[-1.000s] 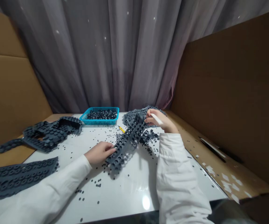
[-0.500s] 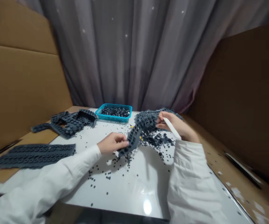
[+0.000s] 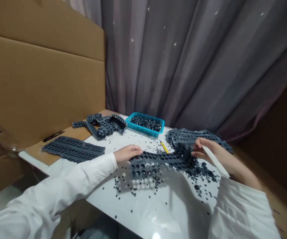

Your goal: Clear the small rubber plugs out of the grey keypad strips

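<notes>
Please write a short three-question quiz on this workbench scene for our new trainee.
1. Which hand holds the white stick?
2. True or false: the blue plastic basket holds small dark pieces.
3. Fill the gap: a yellow ____ lies on the table just in front of the basket.

Key: 1. The right hand. 2. True. 3. Pencil, the yellow pencil.
</notes>
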Demonstrator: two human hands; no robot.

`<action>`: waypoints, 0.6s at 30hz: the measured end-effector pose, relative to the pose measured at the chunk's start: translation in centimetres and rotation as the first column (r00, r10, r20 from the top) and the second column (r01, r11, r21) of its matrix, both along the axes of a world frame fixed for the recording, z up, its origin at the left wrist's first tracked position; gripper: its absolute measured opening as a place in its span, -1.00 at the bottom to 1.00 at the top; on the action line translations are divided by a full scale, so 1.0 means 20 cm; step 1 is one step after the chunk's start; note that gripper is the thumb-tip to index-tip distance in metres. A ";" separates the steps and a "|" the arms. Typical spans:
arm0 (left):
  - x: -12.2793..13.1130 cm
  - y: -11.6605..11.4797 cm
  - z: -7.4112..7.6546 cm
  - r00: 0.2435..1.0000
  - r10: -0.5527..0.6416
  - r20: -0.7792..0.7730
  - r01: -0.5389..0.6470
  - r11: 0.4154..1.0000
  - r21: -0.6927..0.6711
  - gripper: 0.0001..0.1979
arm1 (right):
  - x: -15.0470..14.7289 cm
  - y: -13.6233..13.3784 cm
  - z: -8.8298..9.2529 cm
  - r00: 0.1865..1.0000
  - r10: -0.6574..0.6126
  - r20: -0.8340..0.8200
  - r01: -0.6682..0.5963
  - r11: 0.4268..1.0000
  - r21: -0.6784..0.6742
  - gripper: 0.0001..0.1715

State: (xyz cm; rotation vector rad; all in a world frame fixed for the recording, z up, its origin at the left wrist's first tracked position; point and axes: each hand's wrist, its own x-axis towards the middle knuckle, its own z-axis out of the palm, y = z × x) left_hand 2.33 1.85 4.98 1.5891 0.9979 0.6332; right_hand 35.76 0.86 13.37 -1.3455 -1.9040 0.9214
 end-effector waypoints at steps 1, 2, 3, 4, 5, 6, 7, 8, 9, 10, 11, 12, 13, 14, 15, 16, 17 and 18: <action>-0.07 0.00 0.02 1.000 0.024 -0.001 -0.024 0.999 0.023 -0.54 | -0.03 0.00 0.01 1.000 -0.004 0.001 0.004 1.000 0.014 -0.57; -0.15 0.00 0.05 0.999 0.044 -0.008 -0.044 0.998 0.045 -0.52 | -0.06 0.00 0.02 1.000 -0.006 -0.020 0.007 0.999 0.034 -0.59; -0.24 0.00 0.07 0.998 0.066 -0.014 -0.065 0.995 0.073 -0.52 | -0.11 -0.01 0.03 0.998 -0.010 -0.055 0.013 0.998 0.059 -0.61; -0.33 -0.01 0.09 0.996 0.086 -0.025 -0.083 0.991 0.104 -0.51 | -0.16 -0.01 0.03 0.995 -0.012 -0.100 0.020 0.996 0.084 -0.63; -0.43 -0.02 0.11 0.993 0.105 -0.045 -0.098 0.986 0.132 -0.50 | -0.23 -0.01 0.01 0.990 -0.014 -0.138 0.028 0.995 0.098 -0.62; -0.52 -0.02 0.13 0.988 0.136 -0.067 -0.124 0.979 0.163 -0.50 | -0.30 -0.01 -0.01 0.986 -0.021 -0.168 0.038 0.994 0.099 -0.61; -0.62 -0.03 0.14 0.981 0.174 -0.091 -0.154 0.969 0.196 -0.51 | -0.39 -0.01 -0.04 0.980 -0.006 -0.201 0.022 0.997 0.079 -0.61; -0.71 -0.03 0.15 0.970 0.217 -0.111 -0.187 0.955 0.231 -0.52 | -0.48 -0.01 -0.08 0.967 0.003 -0.255 0.013 0.998 0.061 -0.62; -0.80 -0.03 0.16 0.956 0.262 -0.129 -0.221 0.937 0.270 -0.55 | -0.57 0.00 -0.13 0.952 0.006 -0.305 0.008 0.999 0.045 -0.63; -0.90 -0.02 0.17 0.939 0.313 -0.143 -0.256 0.913 0.318 -0.58 | -0.67 0.01 -0.18 0.935 0.024 -0.353 -0.013 0.999 0.033 -0.63; -0.98 -0.01 0.19 0.918 0.367 -0.152 -0.290 0.881 0.374 -0.60 | -0.76 0.02 -0.23 0.916 0.030 -0.401 -0.019 0.999 0.031 -0.64; -1.07 0.00 0.20 0.891 0.428 -0.153 -0.326 0.836 0.441 -0.60 | -0.86 0.05 -0.27 0.899 0.044 -0.437 -0.048 0.999 0.002 -0.65; -1.16 0.01 0.22 0.865 0.479 -0.148 -0.352 0.789 0.503 -0.60 | -0.95 0.07 -0.30 0.880 0.055 -0.473 -0.081 0.996 -0.035 -0.64; -1.24 0.02 0.24 0.841 0.522 -0.140 -0.367 0.742 0.560 -0.61 | -1.04 0.11 -0.32 0.855 0.059 -0.516 -0.099 0.994 -0.051 -0.62; -1.31 0.03 0.26 0.819 0.558 -0.134 -0.376 0.698 0.609 -0.63 | -1.13 0.14 -0.34 0.833 0.062 -0.550 -0.097 0.995 -0.036 -0.60; -1.38 0.04 0.27 0.794 0.595 -0.124 -0.385 0.650 0.655 -0.66 | -1.21 0.18 -0.36 0.811 0.070 -0.581 -0.090 0.996 -0.005 -0.58; -1.45 0.04 0.27 0.768 0.628 -0.128 -0.382 0.609 0.695 -0.67 | -1.27 0.21 -0.38 0.803 0.086 -0.590 -0.096 0.995 0.014 -0.59; -1.51 0.04 0.27 0.743 0.654 -0.139 -0.369 0.575 0.730 -0.69 | -1.33 0.24 -0.40 0.808 0.093 -0.581 -0.104 0.994 0.015 -0.62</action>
